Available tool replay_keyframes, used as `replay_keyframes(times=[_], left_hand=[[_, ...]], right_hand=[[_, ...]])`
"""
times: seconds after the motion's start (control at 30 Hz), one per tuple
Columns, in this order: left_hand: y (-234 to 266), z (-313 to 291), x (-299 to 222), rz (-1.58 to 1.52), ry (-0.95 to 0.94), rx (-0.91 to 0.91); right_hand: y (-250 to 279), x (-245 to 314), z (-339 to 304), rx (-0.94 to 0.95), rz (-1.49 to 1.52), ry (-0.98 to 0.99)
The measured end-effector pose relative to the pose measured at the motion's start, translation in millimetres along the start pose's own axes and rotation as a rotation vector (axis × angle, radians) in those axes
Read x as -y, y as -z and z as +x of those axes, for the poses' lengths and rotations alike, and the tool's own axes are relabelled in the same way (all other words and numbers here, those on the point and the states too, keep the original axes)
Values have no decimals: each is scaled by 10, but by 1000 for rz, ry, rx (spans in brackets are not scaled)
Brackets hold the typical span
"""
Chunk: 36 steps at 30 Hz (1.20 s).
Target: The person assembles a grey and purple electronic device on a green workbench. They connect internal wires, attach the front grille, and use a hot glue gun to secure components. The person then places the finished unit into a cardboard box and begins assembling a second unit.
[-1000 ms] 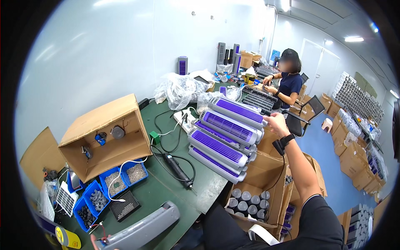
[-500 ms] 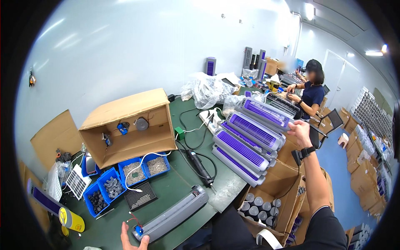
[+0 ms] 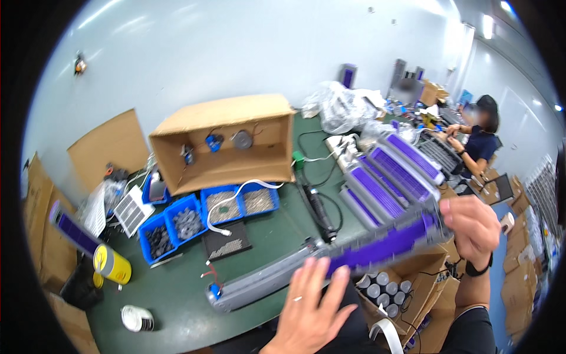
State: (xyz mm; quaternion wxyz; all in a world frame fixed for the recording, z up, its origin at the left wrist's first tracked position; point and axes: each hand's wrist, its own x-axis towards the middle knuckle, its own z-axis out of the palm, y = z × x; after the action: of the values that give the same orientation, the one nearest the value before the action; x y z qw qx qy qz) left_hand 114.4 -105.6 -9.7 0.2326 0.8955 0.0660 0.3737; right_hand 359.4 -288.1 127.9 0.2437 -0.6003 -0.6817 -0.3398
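Note:
A long grey housing part with a purple grille panel (image 3: 383, 245) is tilted above the table's front edge, its far right end pinched in my right hand (image 3: 471, 227). Its left end comes close to a second long grey housing (image 3: 259, 286) lying on the green table. That one has a small blue motor (image 3: 215, 290) with red wires at its left end. My left hand (image 3: 312, 310) has its fingers spread over where the two parts come together; whether it touches either is unclear. More purple-grille housings (image 3: 377, 192) are stacked at the table's right.
Blue bins (image 3: 187, 223) of small parts stand before an open cardboard box (image 3: 224, 168). A corded electric screwdriver (image 3: 318, 206) lies right of them. A yellow canister (image 3: 112, 264) and white jar (image 3: 137, 318) are at left. Below right, a carton (image 3: 433, 277) holds round-topped cylinders. A co-worker (image 3: 480, 135) sits beyond.
My right hand has brought a purple-grille housing from the stack to the table's front. My left hand has moved right, off the lying housing's left end. The view has turned left.

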Motion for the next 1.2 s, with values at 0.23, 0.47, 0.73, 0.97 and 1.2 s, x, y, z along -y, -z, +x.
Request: replay_keyframes(times=[0.23, 0.47, 0.73, 0.97, 1.2], left_hand=[[-308, -105, -16, -465, 323, -147], [1, -237, 175, -628, 438, -141], [745, -630, 1118, -53, 881, -431], [741, -725, 1598, -186, 1048, -176], [739, -625, 1323, -590, 942, -353]], right_hand=[[-703, 539, -888, 57, 647, -601], [-2062, 1651, -888, 384, 1143, -648], [-2689, 1313, 56, 210, 2057, -866], [-3222, 1330, 214, 193, 2103, -947], [-3060, 1452, 31, 120, 2067, -798]])
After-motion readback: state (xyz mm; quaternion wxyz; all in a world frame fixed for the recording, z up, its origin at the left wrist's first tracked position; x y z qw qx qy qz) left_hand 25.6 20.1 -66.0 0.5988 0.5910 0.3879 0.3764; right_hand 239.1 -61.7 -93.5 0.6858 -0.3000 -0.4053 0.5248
